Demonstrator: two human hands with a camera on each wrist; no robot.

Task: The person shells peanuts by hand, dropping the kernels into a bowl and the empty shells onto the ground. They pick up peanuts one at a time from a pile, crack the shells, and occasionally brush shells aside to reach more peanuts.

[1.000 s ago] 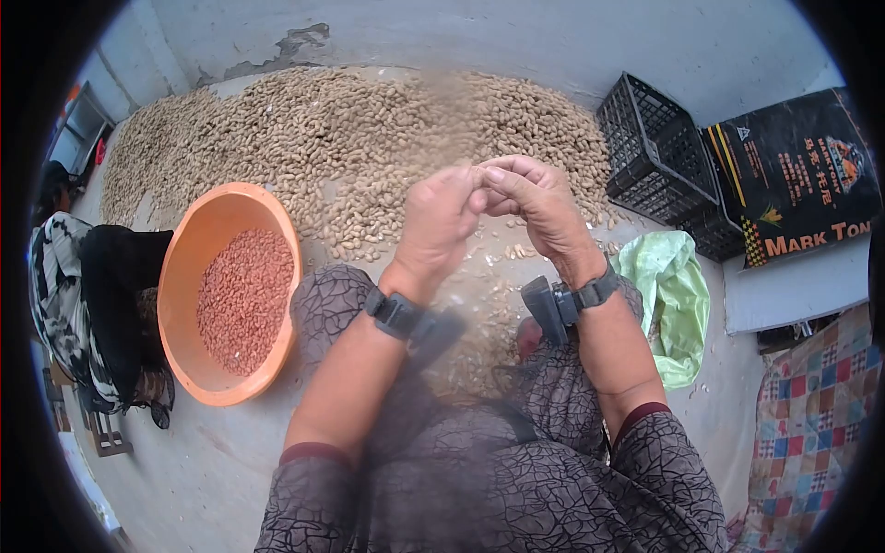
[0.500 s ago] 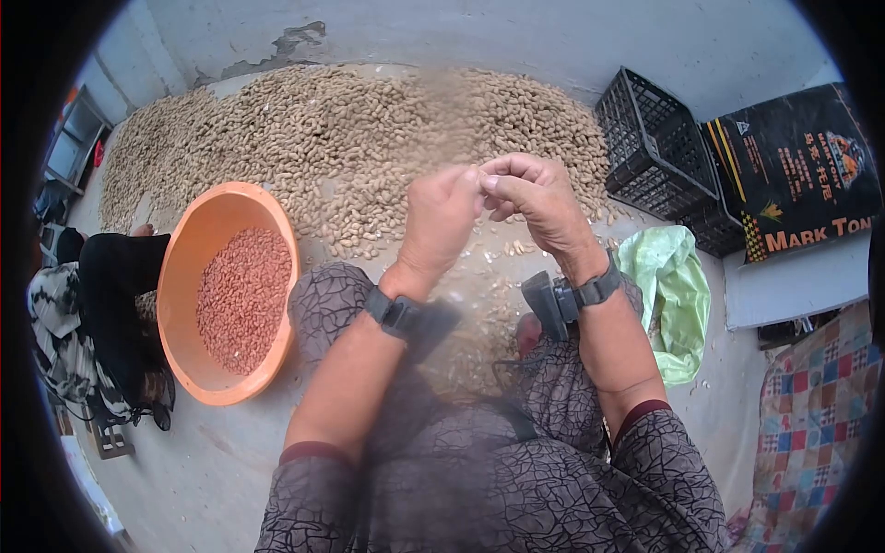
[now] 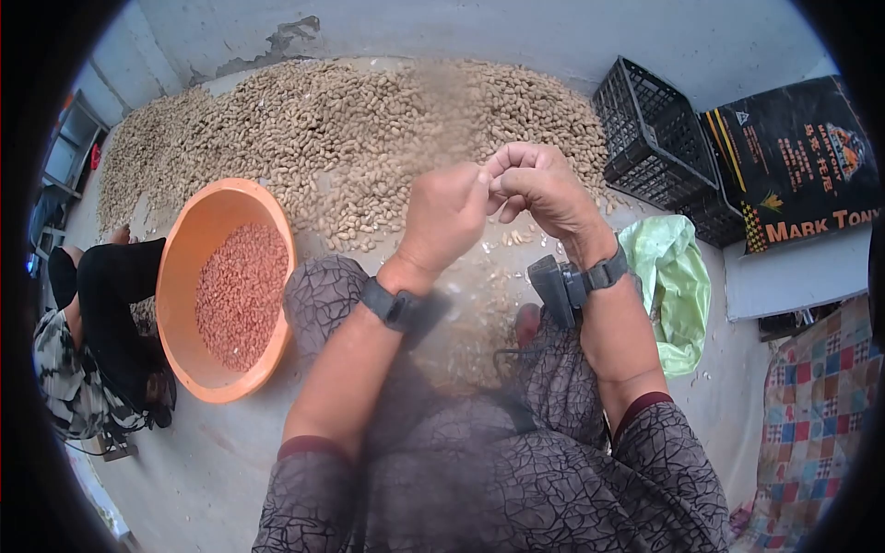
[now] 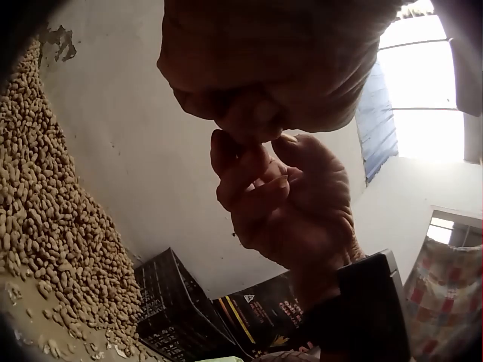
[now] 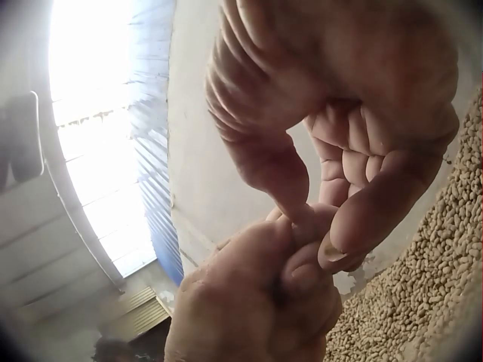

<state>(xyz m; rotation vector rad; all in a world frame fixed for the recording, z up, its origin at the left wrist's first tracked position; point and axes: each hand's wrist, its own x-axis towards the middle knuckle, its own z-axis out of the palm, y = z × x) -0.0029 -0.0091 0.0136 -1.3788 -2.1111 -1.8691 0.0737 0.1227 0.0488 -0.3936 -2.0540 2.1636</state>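
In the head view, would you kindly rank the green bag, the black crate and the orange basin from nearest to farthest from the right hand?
1. Green bag: just below and to the right of the right hand.
2. Black crate: to its right, a little higher; close to the bag's distance, so these two are hard to split.
3. Orange basin: far left, beyond the left hand.

- The left hand (image 3: 445, 217) and right hand (image 3: 544, 189) meet, fingers (image 3: 498, 170) pinched together.
- Peanut pile (image 3: 323, 129) lies beyond the fingers.
- Orange basin (image 3: 184, 267) sits left of them.
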